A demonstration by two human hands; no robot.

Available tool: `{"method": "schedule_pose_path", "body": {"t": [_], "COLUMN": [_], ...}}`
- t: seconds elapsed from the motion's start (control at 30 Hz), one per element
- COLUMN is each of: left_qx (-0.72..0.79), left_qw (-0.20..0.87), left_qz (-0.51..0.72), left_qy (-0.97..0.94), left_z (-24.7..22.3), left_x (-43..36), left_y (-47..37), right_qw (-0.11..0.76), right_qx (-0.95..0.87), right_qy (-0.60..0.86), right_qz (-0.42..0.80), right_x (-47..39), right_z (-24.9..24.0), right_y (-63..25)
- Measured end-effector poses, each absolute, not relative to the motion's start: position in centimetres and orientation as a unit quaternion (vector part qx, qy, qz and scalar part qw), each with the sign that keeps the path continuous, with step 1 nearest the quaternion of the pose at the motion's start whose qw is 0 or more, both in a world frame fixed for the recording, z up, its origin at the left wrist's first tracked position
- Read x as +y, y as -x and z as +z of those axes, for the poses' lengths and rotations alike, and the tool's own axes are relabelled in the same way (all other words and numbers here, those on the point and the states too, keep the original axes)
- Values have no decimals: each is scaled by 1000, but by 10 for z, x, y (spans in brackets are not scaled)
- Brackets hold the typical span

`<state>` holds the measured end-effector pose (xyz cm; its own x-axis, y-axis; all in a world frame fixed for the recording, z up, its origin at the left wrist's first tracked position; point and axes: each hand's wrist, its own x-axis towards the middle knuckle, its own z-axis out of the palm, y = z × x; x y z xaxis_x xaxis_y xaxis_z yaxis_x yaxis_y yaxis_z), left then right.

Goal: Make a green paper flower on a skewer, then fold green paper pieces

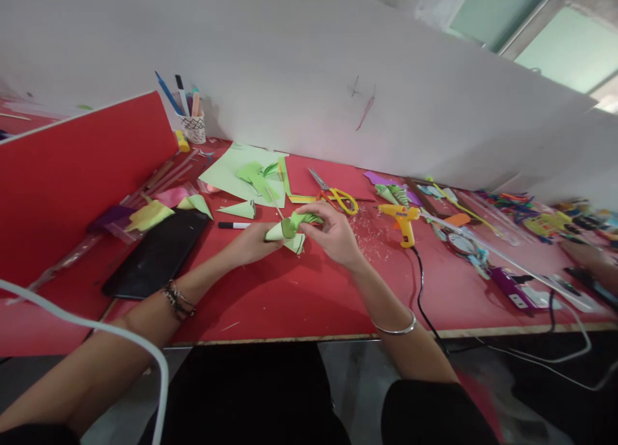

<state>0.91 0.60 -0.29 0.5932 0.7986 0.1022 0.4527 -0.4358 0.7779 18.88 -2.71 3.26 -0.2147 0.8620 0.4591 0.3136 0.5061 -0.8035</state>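
Note:
My left hand [257, 242] is closed on a pale green paper cone [276, 232] over the red table. Against the cone's opening, the fingers of my right hand [333, 234] pinch a curled, brighter green paper strip [308, 219]. Another pale green paper piece [295, 243] shows just below both hands. Behind my left hand lie a flat green cone [241, 209] and a black-and-white marker [234, 225]. Yellow-handled scissors [344, 200] rest beyond my right hand. The inside of the held cone is mostly hidden by my fingers.
A yellow glue gun [404, 223] with a black cord lies right. On the left are a black phone [159, 255] and a pen cup [194, 127]. Green sheets [224, 174] and a red sheet [309, 174] lie behind. A person's hand [586, 255] is at far right.

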Motion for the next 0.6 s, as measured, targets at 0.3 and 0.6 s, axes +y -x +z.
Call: {"method": "schedule_pose_path", "body": {"t": [0.3,0.6], "left_qx": [376,355], "left_qw": [371,369], "left_qz": [238,249], "left_qy": [-815,-822], "left_z": [-4,-5], "left_x": [7,7], "left_y": [-10,-10], "right_qw": [442,428], "right_qx": [-752,-775], "right_qy": [425,411], "right_qz": [243,217], "right_x": [-36,-37], "right_z": [39,35], "right_y": [-185,-185]}}
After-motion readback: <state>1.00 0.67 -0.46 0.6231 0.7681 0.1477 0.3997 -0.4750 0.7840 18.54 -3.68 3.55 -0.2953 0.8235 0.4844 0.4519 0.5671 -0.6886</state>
